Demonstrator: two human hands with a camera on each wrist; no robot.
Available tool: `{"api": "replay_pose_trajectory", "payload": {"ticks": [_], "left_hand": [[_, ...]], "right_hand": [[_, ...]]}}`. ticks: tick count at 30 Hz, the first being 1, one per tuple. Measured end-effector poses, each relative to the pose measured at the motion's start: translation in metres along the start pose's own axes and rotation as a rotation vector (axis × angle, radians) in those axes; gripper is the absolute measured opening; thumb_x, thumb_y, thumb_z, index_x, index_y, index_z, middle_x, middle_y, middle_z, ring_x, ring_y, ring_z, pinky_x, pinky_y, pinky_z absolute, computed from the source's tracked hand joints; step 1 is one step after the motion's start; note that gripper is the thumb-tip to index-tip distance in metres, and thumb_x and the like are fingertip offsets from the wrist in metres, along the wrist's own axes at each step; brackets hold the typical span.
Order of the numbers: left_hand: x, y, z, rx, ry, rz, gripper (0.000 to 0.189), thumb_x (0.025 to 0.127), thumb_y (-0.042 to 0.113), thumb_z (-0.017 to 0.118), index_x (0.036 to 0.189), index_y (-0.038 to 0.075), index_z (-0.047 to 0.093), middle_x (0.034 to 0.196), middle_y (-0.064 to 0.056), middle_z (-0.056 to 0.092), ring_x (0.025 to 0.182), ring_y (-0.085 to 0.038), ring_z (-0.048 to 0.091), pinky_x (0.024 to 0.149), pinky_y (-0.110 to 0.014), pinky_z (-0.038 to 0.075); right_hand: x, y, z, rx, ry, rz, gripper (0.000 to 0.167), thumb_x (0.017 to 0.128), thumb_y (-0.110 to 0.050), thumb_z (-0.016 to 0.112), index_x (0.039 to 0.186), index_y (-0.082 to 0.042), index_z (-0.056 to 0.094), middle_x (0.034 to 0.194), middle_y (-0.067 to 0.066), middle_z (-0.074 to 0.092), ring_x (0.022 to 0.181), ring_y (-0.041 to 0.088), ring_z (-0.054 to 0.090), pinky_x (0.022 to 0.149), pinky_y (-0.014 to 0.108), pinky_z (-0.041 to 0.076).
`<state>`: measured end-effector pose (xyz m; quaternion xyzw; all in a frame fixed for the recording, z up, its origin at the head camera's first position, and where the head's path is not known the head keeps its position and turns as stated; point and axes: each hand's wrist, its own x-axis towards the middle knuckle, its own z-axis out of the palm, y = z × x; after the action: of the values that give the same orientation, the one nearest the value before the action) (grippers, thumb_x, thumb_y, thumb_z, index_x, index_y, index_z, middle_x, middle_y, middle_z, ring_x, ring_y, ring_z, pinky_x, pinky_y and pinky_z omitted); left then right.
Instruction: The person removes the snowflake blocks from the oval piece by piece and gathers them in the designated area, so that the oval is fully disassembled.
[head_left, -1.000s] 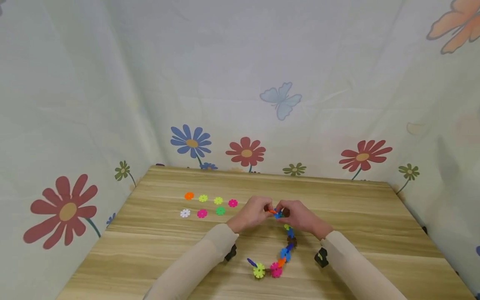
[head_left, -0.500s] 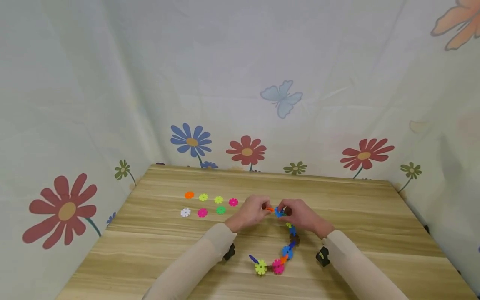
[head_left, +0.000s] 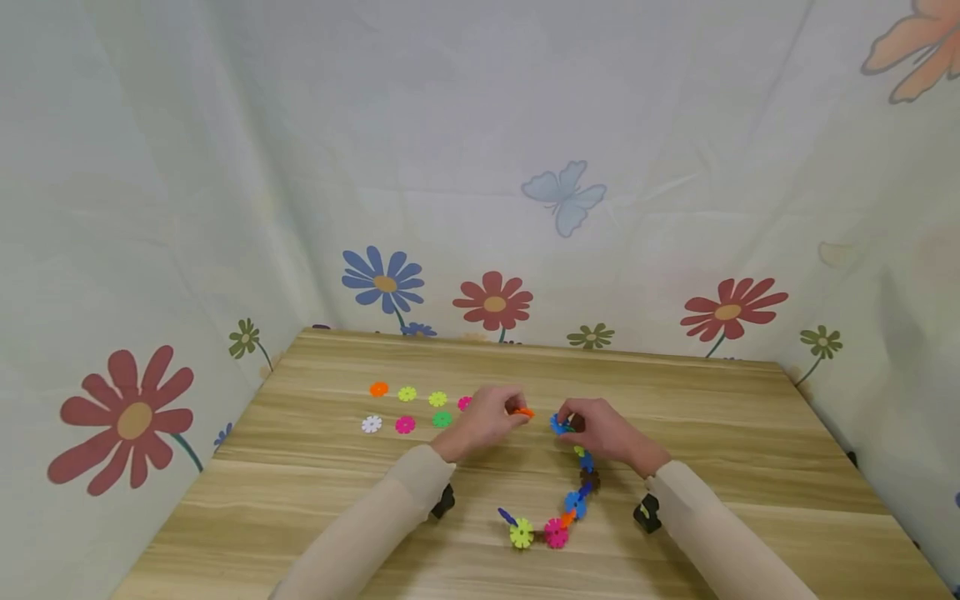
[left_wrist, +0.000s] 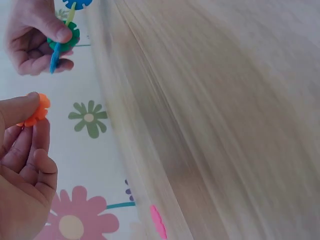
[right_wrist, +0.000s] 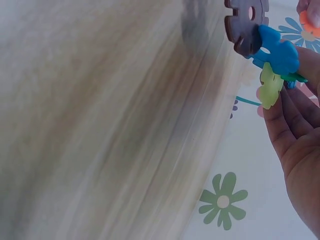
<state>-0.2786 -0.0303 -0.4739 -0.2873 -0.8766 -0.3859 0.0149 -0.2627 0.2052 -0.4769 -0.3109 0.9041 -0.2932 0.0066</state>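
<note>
My left hand (head_left: pixel 486 419) pinches an orange notched flower disc (head_left: pixel 528 412) between thumb and fingers, as the left wrist view also shows. To its right, my right hand (head_left: pixel 606 432) grips the far end of a chain of interlocked flower discs (head_left: pixel 575 505). In the left wrist view its thumb presses on a green disc (left_wrist: pixel 74 37), with a blue disc (left_wrist: pixel 54 60) slotted to it at the end. The orange disc and that blue end stand apart. From the right hand the chain curves toward the front, through yellow, blue, brown and pink discs.
Loose discs lie in two rows at the left of the wooden table (head_left: pixel 300 492): an orange disc (head_left: pixel 378 389), a white disc (head_left: pixel 371 424), a green disc (head_left: pixel 442 419), and several yellow and pink ones. A flower-printed cloth (head_left: pixel 630 208) hangs behind the table.
My left hand has moved left with the orange disc, away from the chain's blue end, and now partly covers a loose pink disc. The right hand stays nearly in place.
</note>
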Motion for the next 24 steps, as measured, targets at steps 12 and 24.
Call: {"api": "replay_pose_trajectory", "payload": {"ticks": [12, 24], "left_hand": [[-0.009, -0.014, -0.021, 0.029, 0.074, -0.011, 0.009, 0.085, 0.016, 0.072, 0.087, 0.014, 0.063, 0.079, 0.007, 0.06, 0.071, -0.01, 0.055, 0.066, -0.023, 0.048], [-0.021, -0.03, -0.042, 0.051, 0.097, -0.044, 0.02, 0.086, 0.012, 0.07, 0.104, 0.007, 0.064, 0.083, 0.003, 0.062, 0.072, -0.012, 0.055, 0.067, -0.025, 0.049]], "right_hand": [[-0.004, 0.001, 0.0, -0.007, 0.008, 0.002, 0.017, 0.083, -0.01, 0.073, 0.094, -0.014, 0.06, 0.082, -0.002, 0.061, 0.066, 0.004, 0.053, 0.06, 0.025, 0.046], [-0.006, 0.0, -0.002, 0.012, -0.006, 0.021, 0.016, 0.084, -0.01, 0.072, 0.095, -0.014, 0.06, 0.083, -0.002, 0.061, 0.067, 0.005, 0.053, 0.06, 0.025, 0.046]]}}
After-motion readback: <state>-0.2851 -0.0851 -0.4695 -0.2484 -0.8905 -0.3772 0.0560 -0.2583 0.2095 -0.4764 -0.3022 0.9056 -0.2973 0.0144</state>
